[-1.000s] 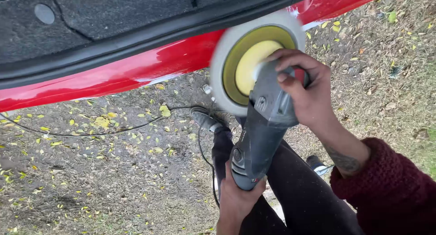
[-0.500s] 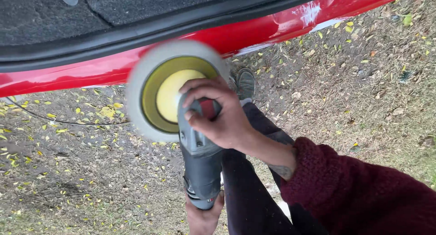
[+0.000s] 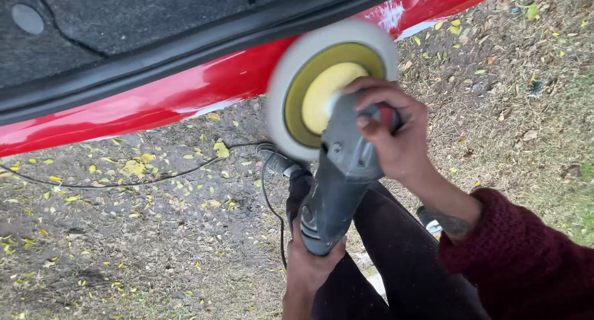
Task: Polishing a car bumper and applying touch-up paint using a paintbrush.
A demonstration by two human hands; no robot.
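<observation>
A grey electric polisher (image 3: 339, 184) with a round white and yellow pad (image 3: 322, 88) is pressed against the red car body (image 3: 185, 94). My right hand (image 3: 390, 134) grips the polisher's head beside the pad, over a red handle part. My left hand (image 3: 309, 267) holds the rear end of the tool's body from below. The pad's rim looks blurred. White polish streaks (image 3: 393, 13) mark the red paint to the right of the pad.
The car's black trim and dark liner (image 3: 154, 23) run above the red panel. A black power cord (image 3: 148, 177) trails over bare ground strewn with yellow leaves. My dark-trousered legs (image 3: 396, 258) are below the tool; sparse grass lies at right.
The polisher has shifted along the red panel, first left and then back right. Both hands kept their grip on it.
</observation>
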